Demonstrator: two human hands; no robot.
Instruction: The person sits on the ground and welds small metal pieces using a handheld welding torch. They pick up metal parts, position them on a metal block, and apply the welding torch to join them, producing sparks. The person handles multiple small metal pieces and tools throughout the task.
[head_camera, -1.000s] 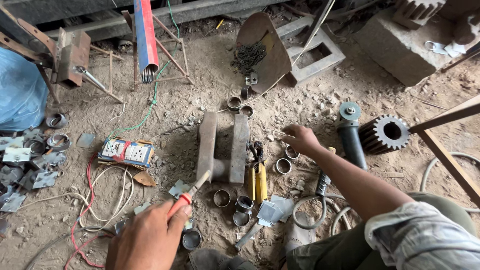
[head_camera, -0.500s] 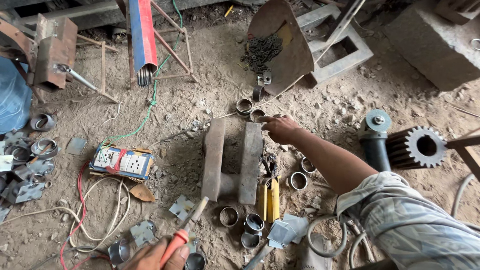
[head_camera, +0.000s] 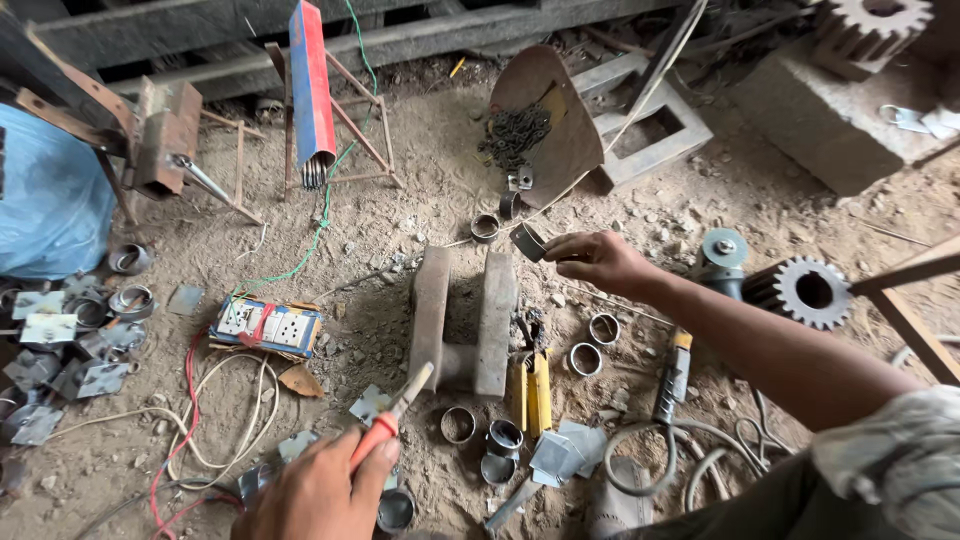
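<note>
Dirt floor (head_camera: 400, 220), junk everywhere, so using the H-shaped steel block (head_camera: 463, 322) in the middle as the reference point.

Biggest first: one blue sack (head_camera: 45, 205) far left of the block. One concrete block (head_camera: 820, 110) far upper right, with one gear (head_camera: 872, 28) sitting on top of it. One rusty curved plate (head_camera: 545, 115) above the block, dark chain bits piled on it. One red-and-blue folded sheet (head_camera: 312, 85) upper left, standing upright. One more gear (head_camera: 812, 292) off to the right, lying flat. One angle grinder (head_camera: 700, 310) between that gear and the block. One socket board (head_camera: 265, 327) just left of the block, wires trailing below it. One yellow tool (head_camera: 530, 392) touching the block's lower right corner.

Small stuff: short metal rings. Two (head_camera: 603, 328) right of the block, three (head_camera: 458, 424) just below it, two more (head_camera: 485, 227) just above it.

Right hand (head_camera: 600, 262) just past the block's upper right corner, fingers pinched shut on one more ring (head_camera: 528, 241), held off the ground. Left hand (head_camera: 320, 490) below the block, closed around one red-handled welding holder (head_camera: 385, 425), rod tip pointing up toward the block's lower left leg.
</note>
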